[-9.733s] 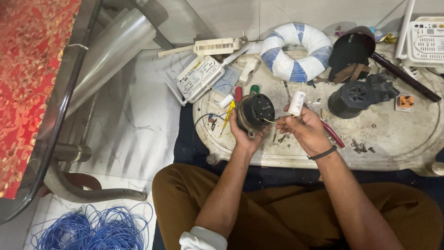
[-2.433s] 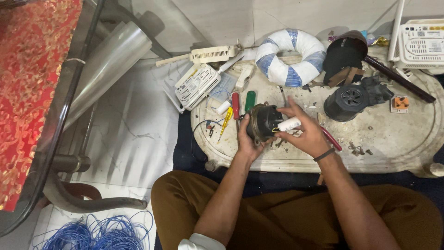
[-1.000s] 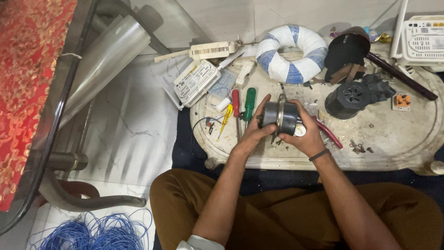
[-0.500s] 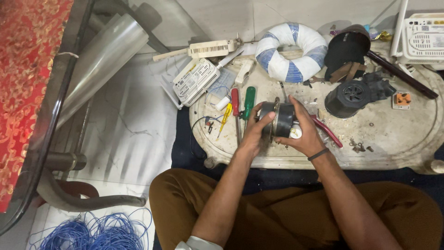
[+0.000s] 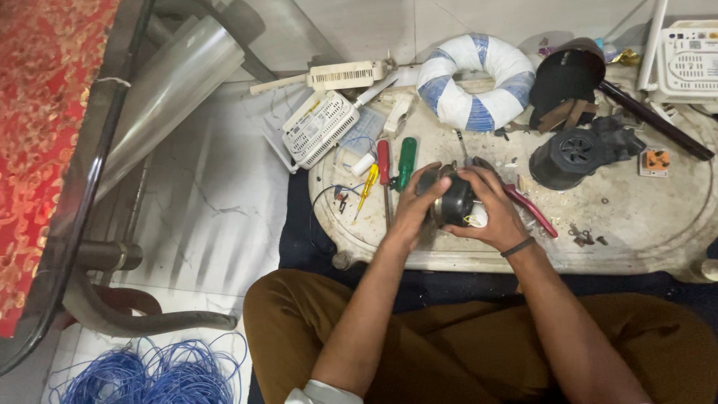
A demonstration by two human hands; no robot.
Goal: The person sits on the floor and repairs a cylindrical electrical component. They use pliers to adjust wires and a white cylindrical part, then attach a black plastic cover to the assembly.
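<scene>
Both hands grip a small black round motor [image 5: 451,202] just above the pale low table [image 5: 636,224]. My left hand [image 5: 416,206] clasps its left side, with the fingers curled over the top. My right hand [image 5: 495,209] covers its right side; a dark band circles that wrist. A bit of white and yellow shows under the right palm. Just left of the motor lie a red-handled screwdriver [image 5: 384,166], a green-handled screwdriver [image 5: 406,158] and a thin yellow tester [image 5: 367,187]. Red-handled pliers [image 5: 529,209] lie right of my right hand.
A blue-and-white wrapped ring [image 5: 476,91] lies at the table's back. Black motor housings [image 5: 572,153] and a dark cap [image 5: 566,78] sit at right, white vented boxes [image 5: 321,127] at left and far right [image 5: 692,63]. A blue wire coil [image 5: 142,370] lies on the floor beside a curved metal leg [image 5: 134,318].
The motor has been turned and lowered toward the table, and both hands have closed round it; earlier my right hand held a small white part beside it.
</scene>
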